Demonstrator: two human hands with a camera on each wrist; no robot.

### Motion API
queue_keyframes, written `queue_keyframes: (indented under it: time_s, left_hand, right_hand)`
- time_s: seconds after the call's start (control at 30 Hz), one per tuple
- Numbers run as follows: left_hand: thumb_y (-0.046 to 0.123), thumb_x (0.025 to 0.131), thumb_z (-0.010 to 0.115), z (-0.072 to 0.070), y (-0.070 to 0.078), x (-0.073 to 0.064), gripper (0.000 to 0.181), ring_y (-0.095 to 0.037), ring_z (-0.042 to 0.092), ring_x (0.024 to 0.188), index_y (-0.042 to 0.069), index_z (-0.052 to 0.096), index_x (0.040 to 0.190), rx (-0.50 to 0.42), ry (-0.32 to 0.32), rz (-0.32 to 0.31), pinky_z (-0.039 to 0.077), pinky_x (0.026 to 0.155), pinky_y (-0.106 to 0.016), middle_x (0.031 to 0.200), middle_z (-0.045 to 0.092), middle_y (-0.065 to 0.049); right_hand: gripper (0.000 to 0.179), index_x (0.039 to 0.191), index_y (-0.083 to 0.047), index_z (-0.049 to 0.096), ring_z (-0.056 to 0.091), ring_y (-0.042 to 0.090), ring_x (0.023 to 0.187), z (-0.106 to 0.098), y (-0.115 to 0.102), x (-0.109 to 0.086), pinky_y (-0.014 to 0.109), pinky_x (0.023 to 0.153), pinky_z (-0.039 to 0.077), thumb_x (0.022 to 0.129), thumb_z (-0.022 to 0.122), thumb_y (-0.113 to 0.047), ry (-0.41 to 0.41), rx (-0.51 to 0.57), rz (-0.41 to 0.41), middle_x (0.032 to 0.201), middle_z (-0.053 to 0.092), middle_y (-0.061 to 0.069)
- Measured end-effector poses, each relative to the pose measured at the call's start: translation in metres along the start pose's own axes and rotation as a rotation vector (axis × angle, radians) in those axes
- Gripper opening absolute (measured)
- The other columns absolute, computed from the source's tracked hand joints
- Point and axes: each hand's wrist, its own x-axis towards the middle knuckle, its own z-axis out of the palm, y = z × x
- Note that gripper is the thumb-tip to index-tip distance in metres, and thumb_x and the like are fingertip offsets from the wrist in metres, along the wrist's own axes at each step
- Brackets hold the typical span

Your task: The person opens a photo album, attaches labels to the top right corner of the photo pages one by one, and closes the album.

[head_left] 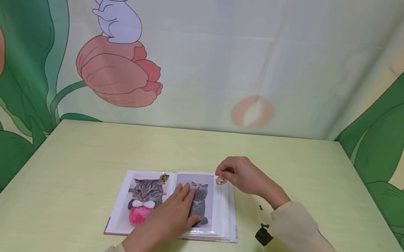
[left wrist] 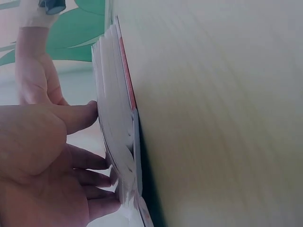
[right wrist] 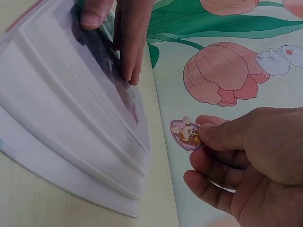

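An open photo album (head_left: 226, 215) lies on the table, with a tabby cat picture (head_left: 147, 191) on its left page and a grey kitten picture (head_left: 199, 205) on its right. My left hand (head_left: 170, 213) rests on the album near the middle, fingers extended over the right page; in the left wrist view its thumb (left wrist: 84, 117) and fingertips touch the page edges. My right hand (head_left: 243, 175) pinches a small colourful cartoon sticker (right wrist: 185, 134) between thumb and finger, above the upper right corner of the right page. A small cat sticker (head_left: 164, 179) sits at the tabby picture's top right corner.
A small black object (head_left: 263, 236) is by the right sleeve, with a small dark bone-shaped piece (head_left: 260, 207) farther back. The pale yellow table (head_left: 78, 177) meets a printed curtain (head_left: 205, 49) at its back edge.
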Motion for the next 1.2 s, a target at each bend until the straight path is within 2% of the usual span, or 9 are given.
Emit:
queue_keyframes:
  time_s: [0.2, 0.43, 0.57, 0.77, 1.0, 1.2]
  left_hand:
    - [0.038, 0.102, 0.065, 0.0, 0.001, 0.001, 0.074, -0.046, 0.023, 0.152, -0.011, 0.04, 0.152, 0.01, -0.013, -0.009, 0.03, 0.12, -0.053, 0.163, 0.029, -0.029]
    - [0.039, 0.103, 0.064, -0.001, 0.004, 0.002, 0.075, -0.046, 0.022, 0.153, -0.01, 0.04, 0.153, 0.039, -0.035, -0.02, 0.029, 0.121, -0.052, 0.164, 0.028, -0.028]
    - [0.039, 0.103, 0.064, -0.001, 0.004, 0.003, 0.074, -0.046, 0.022, 0.152, -0.011, 0.04, 0.152, 0.042, -0.037, -0.016, 0.029, 0.121, -0.052, 0.163, 0.028, -0.029]
    - [0.039, 0.102, 0.064, -0.001, 0.004, 0.004, 0.074, -0.046, 0.023, 0.152, -0.011, 0.041, 0.152, 0.041, -0.033, -0.019, 0.03, 0.12, -0.052, 0.163, 0.029, -0.028]
    - [0.039, 0.102, 0.065, -0.001, 0.005, 0.004, 0.074, -0.046, 0.023, 0.152, -0.01, 0.041, 0.152, 0.035, -0.031, -0.03, 0.031, 0.12, -0.053, 0.163, 0.029, -0.028]
    - [0.038, 0.101, 0.066, 0.001, 0.004, 0.005, 0.074, -0.047, 0.025, 0.151, -0.011, 0.042, 0.151, 0.041, -0.019, -0.024, 0.032, 0.119, -0.053, 0.162, 0.031, -0.029]
  right_hand:
    - [0.011, 0.099, -0.004, 0.075, 0.064, 0.009, 0.08, -0.001, 0.002, 0.014, 0.027, 0.073, 0.055, 0.101, 0.064, -0.001, -0.032, -0.043, -0.035, 0.092, 0.072, -0.001]
    - [0.013, 0.095, -0.009, 0.074, 0.058, 0.01, 0.076, 0.001, 0.005, 0.031, 0.027, 0.071, 0.051, 0.102, 0.063, -0.005, -0.098, -0.056, 0.007, 0.087, 0.069, -0.005]
    - [0.016, 0.093, -0.01, 0.073, 0.057, 0.009, 0.075, 0.002, 0.007, 0.04, 0.026, 0.07, 0.049, 0.103, 0.062, -0.005, -0.134, -0.058, 0.004, 0.086, 0.069, -0.005]
    - [0.017, 0.094, -0.007, 0.074, 0.06, 0.011, 0.075, 0.003, 0.008, 0.051, 0.026, 0.071, 0.051, 0.104, 0.061, -0.004, -0.19, -0.056, -0.005, 0.085, 0.07, -0.004]
    - [0.018, 0.092, -0.007, 0.073, 0.067, 0.018, 0.078, 0.004, 0.008, 0.062, 0.025, 0.072, 0.053, 0.103, 0.06, -0.001, -0.294, -0.02, 0.017, 0.082, 0.071, -0.002]
    - [0.018, 0.091, -0.007, 0.074, 0.066, 0.018, 0.077, 0.004, 0.008, 0.068, 0.024, 0.073, 0.052, 0.101, 0.061, 0.0, -0.353, -0.053, 0.013, 0.081, 0.07, -0.002]
